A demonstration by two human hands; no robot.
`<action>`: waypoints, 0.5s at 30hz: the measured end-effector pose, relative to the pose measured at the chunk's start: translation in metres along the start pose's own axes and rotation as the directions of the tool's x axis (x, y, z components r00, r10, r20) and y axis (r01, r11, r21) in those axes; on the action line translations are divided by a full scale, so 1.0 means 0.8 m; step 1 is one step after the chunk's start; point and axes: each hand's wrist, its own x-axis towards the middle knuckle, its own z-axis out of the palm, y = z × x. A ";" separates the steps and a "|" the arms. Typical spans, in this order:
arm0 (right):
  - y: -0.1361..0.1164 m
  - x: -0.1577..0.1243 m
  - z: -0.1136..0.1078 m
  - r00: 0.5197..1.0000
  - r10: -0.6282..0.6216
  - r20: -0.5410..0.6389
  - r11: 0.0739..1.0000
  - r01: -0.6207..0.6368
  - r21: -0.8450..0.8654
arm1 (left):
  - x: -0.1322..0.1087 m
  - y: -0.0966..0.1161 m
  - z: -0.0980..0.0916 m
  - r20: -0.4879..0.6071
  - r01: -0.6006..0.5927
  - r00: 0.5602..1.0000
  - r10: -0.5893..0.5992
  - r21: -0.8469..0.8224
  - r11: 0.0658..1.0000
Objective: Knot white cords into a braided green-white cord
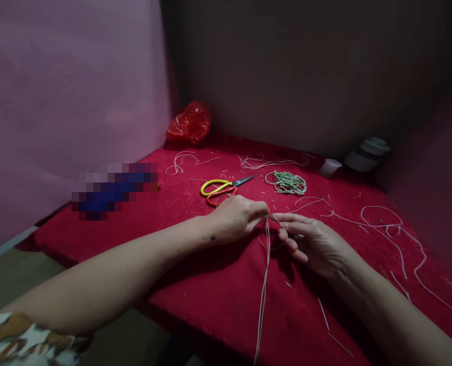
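Observation:
My left hand (pixel 241 216) is closed in a pinch on thin cords (pixel 263 290), which hang from its fingertips over the front of the table. Close beside it on the right, my right hand (pixel 310 241) has its fingers around a thin tan cord that runs from the left fingertips. The exact crossing of the cords between the two hands is too small to make out. Just behind my left hand lie scissors (pixel 224 188) with one yellow and one red handle. A green and white knotted cord bundle (pixel 287 183) rests behind my right hand.
A red cloth (pixel 211 295) covers the table, strewn with cord snippets. Loose pale cords (pixel 382 223) curl at the right. At the back are a red plastic bag (pixel 191 124), a small white cup (pixel 329 168) and a lidded jar (pixel 367 154). A blurred blue item (pixel 115 193) lies left.

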 end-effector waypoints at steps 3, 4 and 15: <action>0.000 0.000 0.002 1.000 -0.014 -0.003 1.000 0.014 -0.028 | 0.000 0.000 0.005 0.004 0.013 1.000 -0.013 0.028 1.000; 0.001 0.000 0.003 0.999 -0.032 0.001 0.999 0.032 -0.041 | 0.000 0.001 0.007 0.007 0.015 1.000 -0.015 0.032 0.999; 0.013 0.001 0.022 0.976 -0.216 -0.027 0.902 0.189 -0.388 | 0.003 0.006 0.014 0.046 0.025 0.998 -0.031 0.128 0.991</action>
